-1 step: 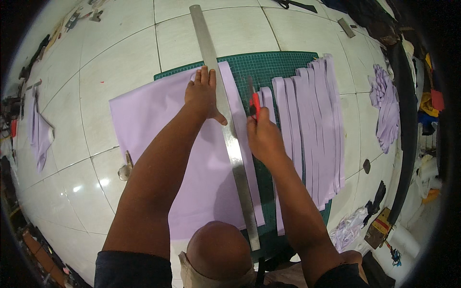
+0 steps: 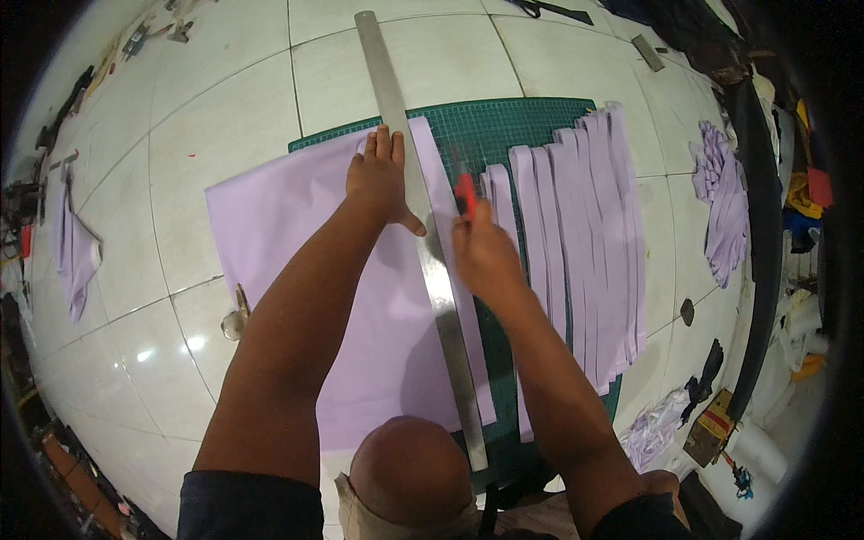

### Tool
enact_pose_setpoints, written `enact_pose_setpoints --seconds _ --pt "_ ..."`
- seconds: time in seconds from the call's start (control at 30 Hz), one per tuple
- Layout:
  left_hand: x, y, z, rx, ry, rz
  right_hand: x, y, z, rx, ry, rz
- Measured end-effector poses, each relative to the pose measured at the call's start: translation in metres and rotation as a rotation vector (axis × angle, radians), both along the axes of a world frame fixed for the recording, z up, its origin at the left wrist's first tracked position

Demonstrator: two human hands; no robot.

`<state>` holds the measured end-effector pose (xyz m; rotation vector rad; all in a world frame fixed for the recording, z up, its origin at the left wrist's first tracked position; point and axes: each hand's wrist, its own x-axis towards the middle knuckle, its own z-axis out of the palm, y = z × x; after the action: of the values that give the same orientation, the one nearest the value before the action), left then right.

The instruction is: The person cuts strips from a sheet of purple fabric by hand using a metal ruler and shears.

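Note:
A long steel ruler [image 2: 438, 279] lies lengthwise over a lilac cloth [image 2: 288, 216]. My left hand [image 2: 382, 180] presses flat on the ruler and cloth near the upper end, fingers stretched and thumb out on the metal. In my right hand [image 2: 486, 252] is a red cutter knife [image 2: 466, 193], pointing away from me; its blade is blurred by motion. The knife is over the green cutting mat [image 2: 490, 121], just right of the cloth's narrow edge band beyond the ruler. Several cut lilac strips [image 2: 585, 243] lie side by side right of that hand.
White floor tiles [image 2: 225, 99] surround the mat. A small metal tool [image 2: 236, 319] lies beside the cloth's left edge. Lilac scraps lie at far left [image 2: 74, 243] and right [image 2: 720, 207]. A bare knee [image 2: 409, 468] juts in at the bottom. A yellow-red box [image 2: 711, 427] stands lower right.
My right hand and the cutter knife have shifted slightly left, toward the ruler. My left hand, the ruler and the cloth stay put.

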<state>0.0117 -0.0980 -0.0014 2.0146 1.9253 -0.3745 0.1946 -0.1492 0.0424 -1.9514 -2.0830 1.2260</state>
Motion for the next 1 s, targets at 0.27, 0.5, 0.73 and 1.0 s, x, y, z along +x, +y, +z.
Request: enact_pose_setpoints --seconds 0.27,0.5,0.73,1.0 --pt "-0.008 0.002 -0.049 0.102 0.102 0.008 -0.071 0.046 -0.041 0.061 0.039 0.021" --pt "-0.001 0.000 -0.012 -0.019 0.044 -0.013 -0.065 0.058 -0.052 0.018 -0.006 -0.013" --pt "0.005 0.003 -0.006 -0.039 0.017 -0.018 -0.065 0.081 -0.033 -0.032 -0.056 0.044" --pt "0.005 0.007 0.000 -0.086 0.058 -0.007 -0.013 -0.002 -0.023 -0.172 -0.046 0.075"
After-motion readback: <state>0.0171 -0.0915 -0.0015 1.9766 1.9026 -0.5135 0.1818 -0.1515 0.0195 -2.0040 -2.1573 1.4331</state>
